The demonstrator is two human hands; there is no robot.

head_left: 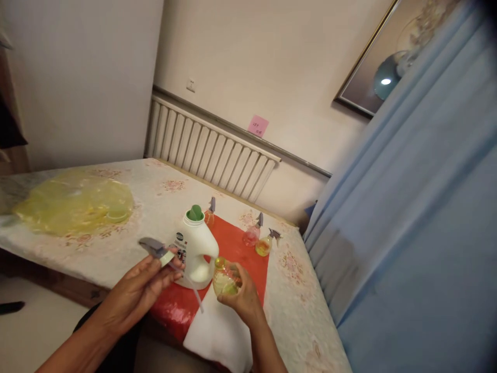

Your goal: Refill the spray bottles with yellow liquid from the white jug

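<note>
Head view looks down on my two hands held just above the near edge of the table (155,191). My left hand (135,290) is closed around a grey spray trigger head (157,249), its nozzle pointing away to my left and its thin dip tube (196,298) hanging down and toward my right hand. My right hand (243,295) is wrapped about a small round bottle (225,280) of clear greenish-yellow plastic, its open neck turned up; the trigger head and this bottle are apart, with the tube's end close beside the bottle but not inside it, as far as I can tell.

Between my hands and just beyond them stands a white detergent jug (198,248) with a green cap, upright on a red mat (240,248). Under my right wrist a white cloth (221,331) hangs over the table's near edge. Farther off past my right hand three small spray bottles stand on or by the mat: an orange one (209,215) behind the jug, a pink one (252,234) and a yellow one (264,244) side by side. Well out beyond my left hand lies a crumpled yellow plastic bag (73,202). Behind the table runs a white radiator (209,150), and blue curtains (407,207) hang to my right.
</note>
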